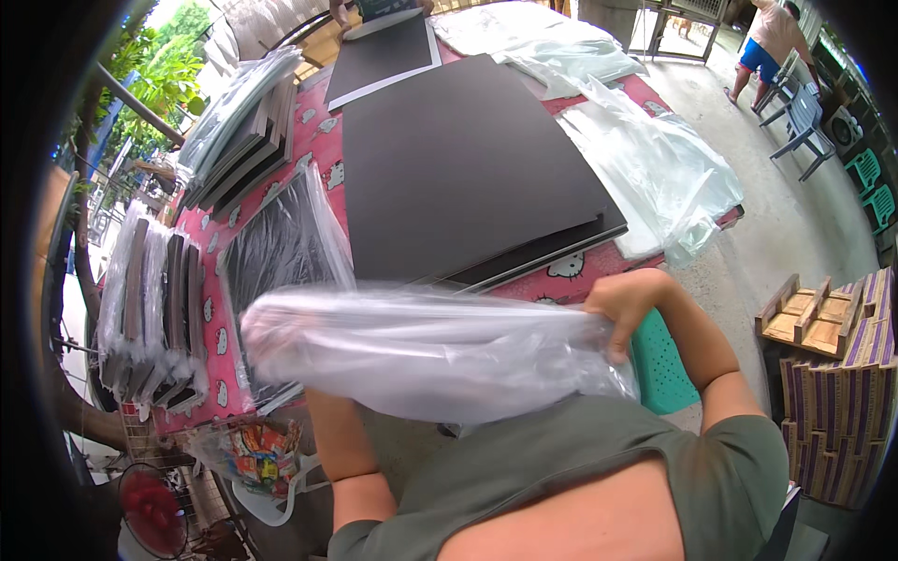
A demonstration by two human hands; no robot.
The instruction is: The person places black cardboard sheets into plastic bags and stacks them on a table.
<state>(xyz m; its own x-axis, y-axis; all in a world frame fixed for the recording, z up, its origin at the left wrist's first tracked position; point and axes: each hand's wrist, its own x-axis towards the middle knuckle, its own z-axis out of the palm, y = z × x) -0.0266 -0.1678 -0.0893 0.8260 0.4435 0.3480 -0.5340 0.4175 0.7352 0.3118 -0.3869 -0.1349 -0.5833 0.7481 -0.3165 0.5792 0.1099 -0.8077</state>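
Observation:
A large clear plastic bag (440,360) is stretched sideways in front of my body, blurred by motion. My right hand (629,304) grips its right end, thumb pointing down. At the other end, my left hand (279,332) shows only faintly through the plastic; its fingers are smeared. Just beyond the bag lies a stack of large black sheets (468,168), the top one slightly lifted at its near right corner. To the left of that stack, a black sheet in clear plastic (285,238) lies flat on the table.
A pink patterned cloth (210,346) covers the table. Plastic-wrapped boards (150,299) and a taller stack (248,140) stand left. Plastic bags (655,168) lie right. Across the table, a person stands by black sheets (383,61). A green stool (662,365) and stacked cartons (837,402) are at right.

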